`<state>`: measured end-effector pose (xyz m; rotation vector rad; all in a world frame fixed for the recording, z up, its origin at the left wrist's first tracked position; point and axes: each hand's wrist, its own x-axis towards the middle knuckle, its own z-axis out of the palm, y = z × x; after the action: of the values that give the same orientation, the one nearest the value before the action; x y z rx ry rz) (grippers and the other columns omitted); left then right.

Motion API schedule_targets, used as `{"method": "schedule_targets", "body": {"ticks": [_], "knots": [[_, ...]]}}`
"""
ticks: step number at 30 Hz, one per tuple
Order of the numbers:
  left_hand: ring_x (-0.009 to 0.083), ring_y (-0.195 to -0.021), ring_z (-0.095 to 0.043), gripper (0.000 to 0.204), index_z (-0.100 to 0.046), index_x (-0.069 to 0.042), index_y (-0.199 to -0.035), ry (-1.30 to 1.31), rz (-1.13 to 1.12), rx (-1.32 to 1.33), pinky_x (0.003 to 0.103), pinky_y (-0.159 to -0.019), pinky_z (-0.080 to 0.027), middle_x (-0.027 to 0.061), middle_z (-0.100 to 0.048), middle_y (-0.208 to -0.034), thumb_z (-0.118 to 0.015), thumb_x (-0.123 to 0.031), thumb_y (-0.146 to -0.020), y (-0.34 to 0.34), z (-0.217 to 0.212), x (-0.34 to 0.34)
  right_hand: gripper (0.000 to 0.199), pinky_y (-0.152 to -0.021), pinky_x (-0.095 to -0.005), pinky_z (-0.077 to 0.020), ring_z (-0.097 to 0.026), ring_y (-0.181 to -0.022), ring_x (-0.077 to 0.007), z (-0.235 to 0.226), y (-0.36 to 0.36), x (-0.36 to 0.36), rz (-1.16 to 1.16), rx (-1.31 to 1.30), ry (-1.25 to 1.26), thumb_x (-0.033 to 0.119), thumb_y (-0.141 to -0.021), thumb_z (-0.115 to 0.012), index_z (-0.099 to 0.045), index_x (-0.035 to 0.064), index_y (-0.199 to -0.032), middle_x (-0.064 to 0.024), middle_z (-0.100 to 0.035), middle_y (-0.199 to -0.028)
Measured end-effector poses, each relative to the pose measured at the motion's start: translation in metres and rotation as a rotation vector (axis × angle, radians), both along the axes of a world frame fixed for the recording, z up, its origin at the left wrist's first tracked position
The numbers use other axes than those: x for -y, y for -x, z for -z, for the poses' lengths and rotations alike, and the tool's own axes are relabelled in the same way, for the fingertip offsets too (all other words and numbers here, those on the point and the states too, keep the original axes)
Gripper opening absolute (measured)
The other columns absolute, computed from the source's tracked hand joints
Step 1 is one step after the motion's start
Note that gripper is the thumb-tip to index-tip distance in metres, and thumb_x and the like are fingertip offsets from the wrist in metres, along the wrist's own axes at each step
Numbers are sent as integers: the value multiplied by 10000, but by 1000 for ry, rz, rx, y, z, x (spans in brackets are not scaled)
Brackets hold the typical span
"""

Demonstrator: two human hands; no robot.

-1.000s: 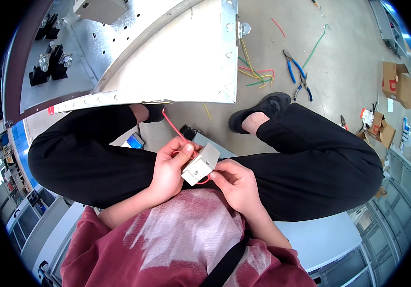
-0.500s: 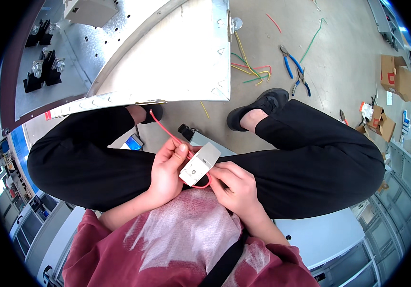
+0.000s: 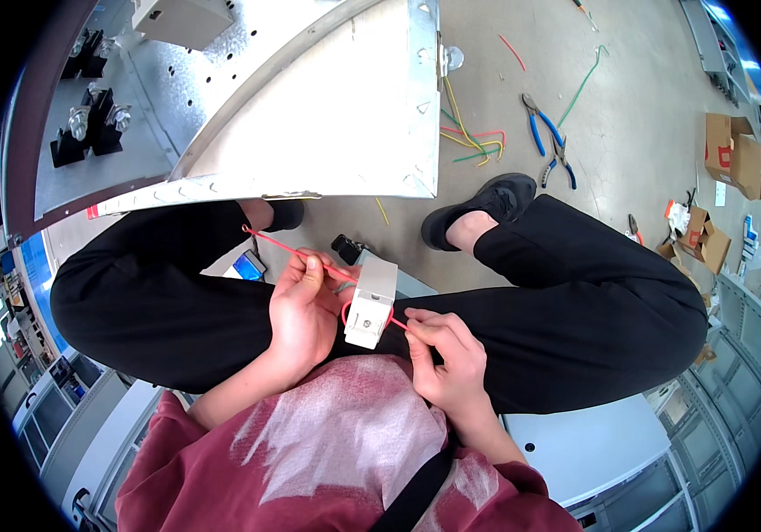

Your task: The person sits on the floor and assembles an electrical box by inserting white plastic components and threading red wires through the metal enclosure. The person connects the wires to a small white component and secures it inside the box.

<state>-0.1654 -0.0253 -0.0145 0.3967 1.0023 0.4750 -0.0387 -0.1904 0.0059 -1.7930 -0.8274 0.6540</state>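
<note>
Pinching red wire (image 3: 272, 240) with left fingers (image 3: 313, 266) on one side, right fingers (image 3: 433, 335) on the other. Between the two, over black trousers (image 3: 566, 293): box (image 3: 377, 282), with a wire loop at its left side. Can't tell of any support behind box. Could kink the loop by pulling too sharply. Might swing or drop box through too loose a grip, or lose the right end through too short a pinch.

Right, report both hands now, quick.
Left hand: closed, pinching red wire left of the pale block.
Right hand: closed, pinching red wire right of the block.
</note>
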Motion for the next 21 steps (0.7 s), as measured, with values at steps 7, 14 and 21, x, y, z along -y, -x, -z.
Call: {"method": "schedule_targets", "body": {"ticks": [7,14,21], "knots": [[194,-959,-634,169,-553,-85,-1035,113,92,-11,362,-905,-530,67,-632,-1004,-501,-214,-1130,4,-3,4,118,-1016,-484,-580,-670,-1225,-445,9,2,11,-23,-24,-184,-74,-928,-703,-649,-12,-1013,-237,-642,-1260],[230,-1111,-679,144,-633,-37,-1089,285,154,358,428,-1007,-529,88,-699,-1103,-578,-170,-1084,5,-9,2,99,-1184,-604,-412,-459,-1463,-501,20,3,-13,134,-583,-590,89,-1109,-507,-438,57,-1173,-297,-539,-1436],[275,-1353,-560,295,-613,-44,-1247,75,348,527,497,-1138,-463,134,-572,-1382,-692,-223,-1027,-5,-25,10,194,-1121,-616,-471,-584,-1327,-449,3,-15,-34,401,-929,-715,299,-1163,-394,-426,110,-1193,-165,-622,-1261]]}}
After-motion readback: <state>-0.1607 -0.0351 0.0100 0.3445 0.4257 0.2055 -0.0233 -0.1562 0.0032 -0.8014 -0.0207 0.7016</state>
